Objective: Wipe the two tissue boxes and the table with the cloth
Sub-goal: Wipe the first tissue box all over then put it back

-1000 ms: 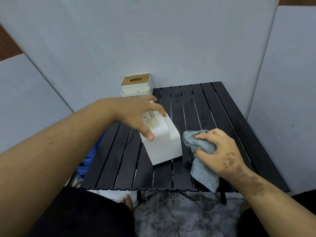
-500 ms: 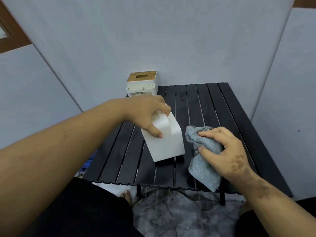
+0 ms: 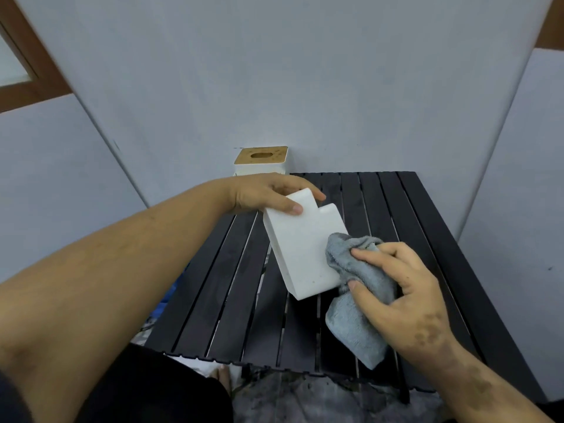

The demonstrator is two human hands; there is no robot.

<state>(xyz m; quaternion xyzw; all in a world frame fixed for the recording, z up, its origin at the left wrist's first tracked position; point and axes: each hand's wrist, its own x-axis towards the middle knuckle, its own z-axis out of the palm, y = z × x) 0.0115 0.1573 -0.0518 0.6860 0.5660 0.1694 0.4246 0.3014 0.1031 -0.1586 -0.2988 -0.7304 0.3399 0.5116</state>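
A white tissue box (image 3: 300, 245) is tipped toward me over the black slatted table (image 3: 406, 209), its broad plain side facing up. My left hand (image 3: 268, 193) grips its far top end, thumb on the near face and fingers over the back. My right hand (image 3: 396, 282) holds a bunched grey cloth (image 3: 354, 300) against the box's right lower edge. The second tissue box (image 3: 262, 161), white with a wooden slotted lid, stands upright at the table's far left corner.
Grey panels wall the table at the back and on both sides. The table's near edge (image 3: 274, 363) runs just ahead of my dark-clothed lap. Blue and white items show on the floor left of the table.
My left hand has tilted the near box back so its plain side faces up. My right hand has brought the cloth leftward from the table onto the box's right side.
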